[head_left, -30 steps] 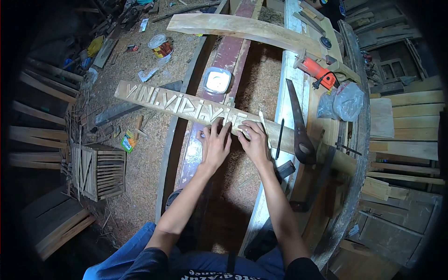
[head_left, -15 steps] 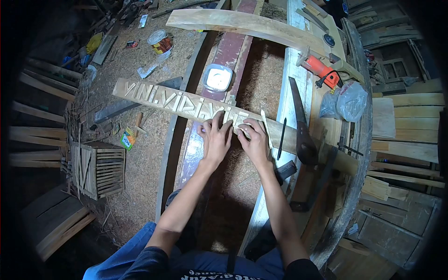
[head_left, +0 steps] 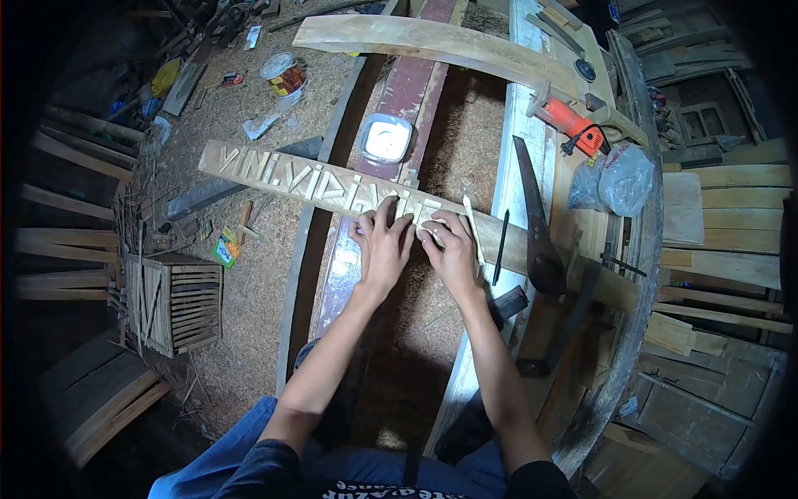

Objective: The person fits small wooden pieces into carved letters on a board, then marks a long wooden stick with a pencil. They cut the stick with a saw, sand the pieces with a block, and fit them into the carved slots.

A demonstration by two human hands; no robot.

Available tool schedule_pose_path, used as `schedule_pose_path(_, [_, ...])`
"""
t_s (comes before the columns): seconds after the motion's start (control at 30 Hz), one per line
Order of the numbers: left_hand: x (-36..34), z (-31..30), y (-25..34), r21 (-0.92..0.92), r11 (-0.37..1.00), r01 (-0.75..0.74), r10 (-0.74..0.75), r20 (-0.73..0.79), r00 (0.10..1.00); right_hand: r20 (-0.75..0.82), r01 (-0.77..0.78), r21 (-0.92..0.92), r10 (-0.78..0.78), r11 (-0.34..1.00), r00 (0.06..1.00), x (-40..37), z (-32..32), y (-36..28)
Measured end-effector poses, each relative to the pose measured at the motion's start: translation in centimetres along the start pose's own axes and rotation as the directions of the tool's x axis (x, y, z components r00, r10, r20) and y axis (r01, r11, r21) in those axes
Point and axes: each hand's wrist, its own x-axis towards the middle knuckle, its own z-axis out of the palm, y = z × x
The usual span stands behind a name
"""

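Note:
A long wooden board (head_left: 490, 231) lies slantwise across the supports in front of me. Pale raised wooden letters (head_left: 320, 185) run along it, reading roughly "VINI.VIDI.VIC". My left hand (head_left: 385, 251) bends over the later letters, its fingertips pressed on a letter piece. Close to its right, my right hand (head_left: 455, 254) pinches at the same group of letters, and the fingers hide part of the piece. A thin pale stick (head_left: 475, 230) rests beside the right hand. Further right is a slim black tool (head_left: 502, 248). Behind the board sits a plastic tub of white stuff (head_left: 387, 138).
A handsaw (head_left: 536, 212) lies right of the board. Beyond it are an orange power tool (head_left: 572, 123) and a plastic bag (head_left: 627, 181). A curved plank (head_left: 432, 37) spans the back. A can (head_left: 283, 75) and a slatted crate (head_left: 195, 306) stand on the sawdust-covered ground at left.
Hardly anything differs. Both hands stay at the same letters with only tiny finger shifts, and the whole view has slid very slightly.

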Motion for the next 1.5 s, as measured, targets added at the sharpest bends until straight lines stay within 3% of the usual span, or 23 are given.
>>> schedule_pose_path(1.13, [-0.5, -0.4, -0.2, -0.009, 1.0, 0.005, -0.004, 0.068, 0.998, -0.051, -0.011, 0.063, 0.015, 0.998, 0.999, -0.3, -0.3, 0.5])
schedule_pose_path(1.5, [-0.7, -0.2, -0.1, -0.061, 0.998, 0.01, -0.007, 0.058, 0.998, 0.031, -0.092, 0.046, 0.091, 0.995, 0.995, -0.4, -0.2, 0.4])
